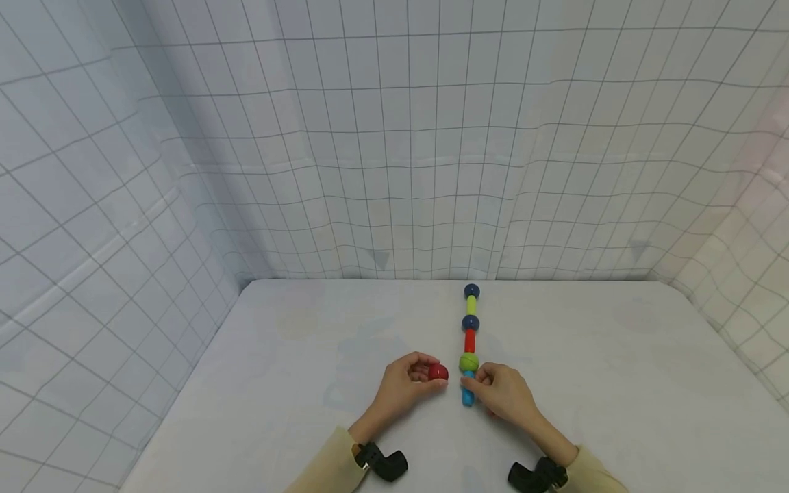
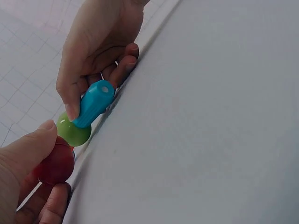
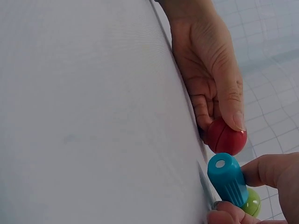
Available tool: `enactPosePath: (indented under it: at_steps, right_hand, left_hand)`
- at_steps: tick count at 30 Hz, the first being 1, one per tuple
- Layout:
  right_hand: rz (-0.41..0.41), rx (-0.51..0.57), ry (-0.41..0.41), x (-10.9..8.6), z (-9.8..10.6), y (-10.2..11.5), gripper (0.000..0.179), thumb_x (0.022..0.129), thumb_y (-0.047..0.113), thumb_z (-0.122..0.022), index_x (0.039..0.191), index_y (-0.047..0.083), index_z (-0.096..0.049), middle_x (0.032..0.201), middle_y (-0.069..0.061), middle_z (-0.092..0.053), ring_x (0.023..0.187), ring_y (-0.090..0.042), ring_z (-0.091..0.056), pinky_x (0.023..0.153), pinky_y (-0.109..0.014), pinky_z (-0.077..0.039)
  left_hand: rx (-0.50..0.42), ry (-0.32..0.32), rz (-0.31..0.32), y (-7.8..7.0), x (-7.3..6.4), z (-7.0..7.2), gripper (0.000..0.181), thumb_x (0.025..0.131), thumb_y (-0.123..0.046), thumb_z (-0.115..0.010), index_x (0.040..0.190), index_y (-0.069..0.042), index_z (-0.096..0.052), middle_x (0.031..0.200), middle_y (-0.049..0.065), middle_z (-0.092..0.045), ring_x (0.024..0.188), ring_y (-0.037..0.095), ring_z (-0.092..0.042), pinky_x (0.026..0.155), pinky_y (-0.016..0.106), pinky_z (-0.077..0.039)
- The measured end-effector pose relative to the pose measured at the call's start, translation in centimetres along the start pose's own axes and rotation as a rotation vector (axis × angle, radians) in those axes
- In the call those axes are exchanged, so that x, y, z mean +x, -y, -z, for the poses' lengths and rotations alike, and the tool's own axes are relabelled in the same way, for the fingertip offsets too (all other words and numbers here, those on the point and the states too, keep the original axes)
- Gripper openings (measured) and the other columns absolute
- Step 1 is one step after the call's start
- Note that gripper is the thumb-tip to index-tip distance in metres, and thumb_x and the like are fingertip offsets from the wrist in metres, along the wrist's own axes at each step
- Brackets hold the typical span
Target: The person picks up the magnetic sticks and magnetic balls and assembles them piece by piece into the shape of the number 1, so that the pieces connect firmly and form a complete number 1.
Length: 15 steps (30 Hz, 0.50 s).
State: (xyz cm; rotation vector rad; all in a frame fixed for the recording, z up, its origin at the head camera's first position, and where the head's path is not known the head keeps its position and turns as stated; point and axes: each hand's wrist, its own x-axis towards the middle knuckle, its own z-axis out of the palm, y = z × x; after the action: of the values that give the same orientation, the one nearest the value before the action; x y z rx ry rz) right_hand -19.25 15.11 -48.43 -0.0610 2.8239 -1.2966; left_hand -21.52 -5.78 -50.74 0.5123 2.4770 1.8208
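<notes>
A red ball (image 1: 438, 372) is pinched between the thumb and fingers of my left hand (image 1: 401, 387). To its right, my right hand (image 1: 502, 394) grips a ribbed blue rod (image 1: 468, 397) with thumb and fingers. A pale round spot shows on the end face of the blue rod (image 3: 225, 175) in the right wrist view. The rod's far end meets a green ball (image 1: 469, 361). From there a straight chain runs away from me: a red rod (image 1: 470, 340), a navy ball (image 1: 471, 323), a yellow-green rod (image 1: 471, 305) and another navy ball (image 1: 472, 292). A gap separates the red ball from the blue rod.
The pieces lie on a white table (image 1: 296, 342). Its back edge runs close behind the farthest navy ball. White curtains with a grid pattern (image 1: 419, 150) hang behind and at both sides. Each wrist wears a black strap with a camera (image 1: 388, 465).
</notes>
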Motion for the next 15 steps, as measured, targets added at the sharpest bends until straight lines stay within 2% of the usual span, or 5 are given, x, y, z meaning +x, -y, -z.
enactPosePath:
  at_steps: [15]
  right_hand:
    - [0.005,-0.035,-0.029,-0.1,0.1,0.0,0.029,0.083,0.031,-0.072,0.067,0.014,-0.055,0.052,0.005,-0.046,0.040,-0.010,-0.043,0.042,-0.023,-0.028]
  left_hand:
    - [0.036,0.024,-0.002,-0.4,-1.2,-0.7,0.034,0.073,-0.030,-0.083,0.096,-0.012,-0.067,0.078,-0.006,-0.064,0.066,0.008,-0.060,0.061,0.024,-0.050]
